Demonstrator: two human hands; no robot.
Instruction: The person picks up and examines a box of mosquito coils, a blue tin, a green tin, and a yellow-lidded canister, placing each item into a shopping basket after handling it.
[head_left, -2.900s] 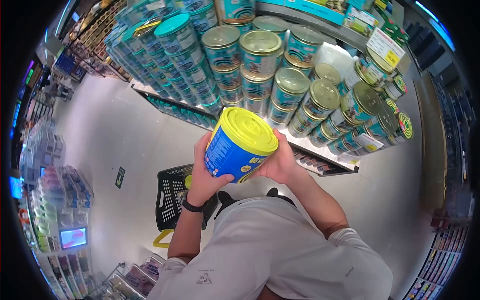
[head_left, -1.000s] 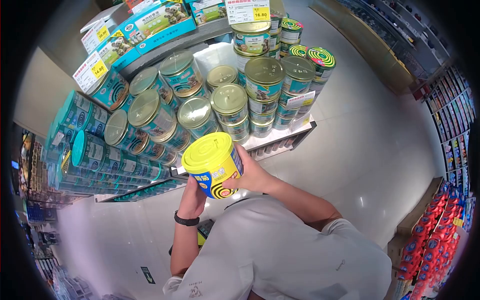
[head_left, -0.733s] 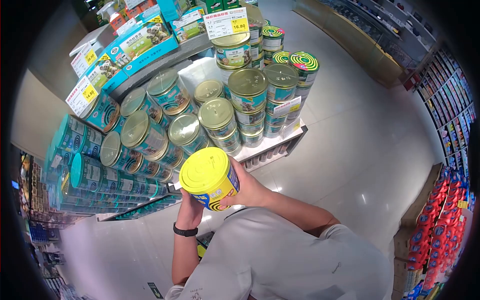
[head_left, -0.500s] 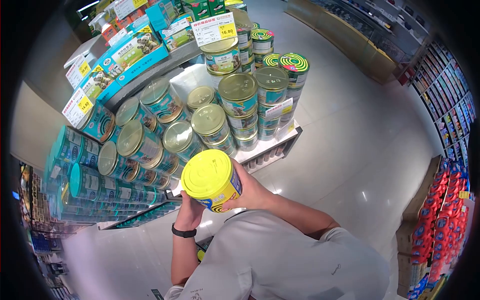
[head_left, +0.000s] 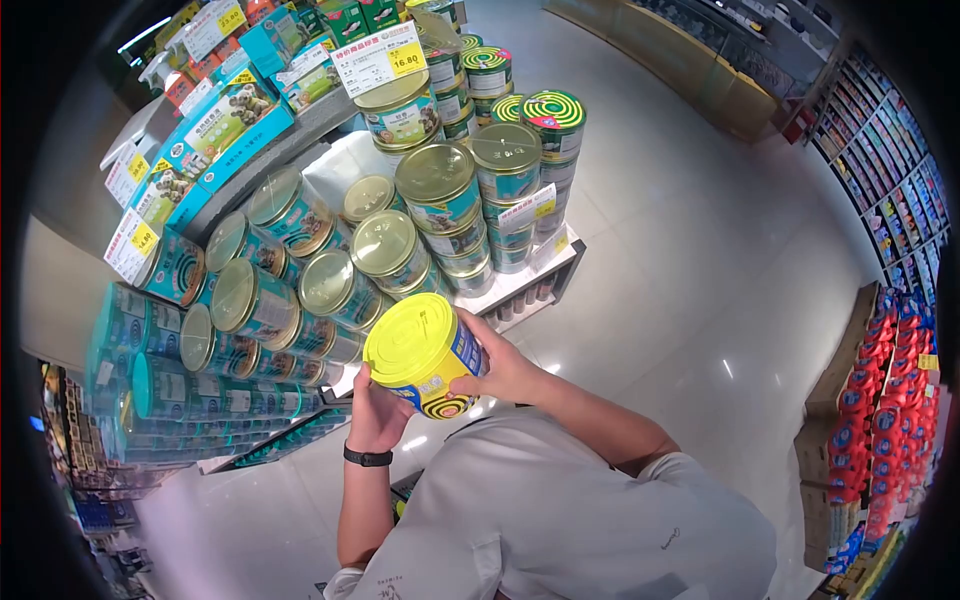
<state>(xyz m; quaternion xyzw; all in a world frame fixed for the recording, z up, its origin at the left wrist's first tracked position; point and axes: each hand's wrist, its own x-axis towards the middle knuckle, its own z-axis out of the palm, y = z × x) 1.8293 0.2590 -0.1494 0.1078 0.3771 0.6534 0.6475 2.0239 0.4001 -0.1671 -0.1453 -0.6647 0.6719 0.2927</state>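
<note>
Between my two hands is a yellow-lidded mosquito coil tin (head_left: 412, 345), held in front of my chest with its lid tilted up toward me. Its yellow and blue side carries a black spiral print. My left hand (head_left: 378, 412), with a black band on the wrist, grips it from the lower left. Around the right side wraps my right hand (head_left: 490, 365), its thumb on the printed front. Just beyond the tin stand stacked teal cans with gold lids (head_left: 384, 243), apart from my hands.
A white display shelf (head_left: 555, 262) bears the stacked cans and several price cards (head_left: 383, 58). Teal boxes (head_left: 240, 125) sit on an upper ledge. Teal-lidded tubs (head_left: 160, 385) are piled at left. Red packages (head_left: 885, 400) fill a rack at right, across the tiled floor (head_left: 700, 300).
The shelf and its cans have shifted left in view. The tin has turned slightly in my hands, so more of its printed side and spiral shows. Both hands keep hold of it.
</note>
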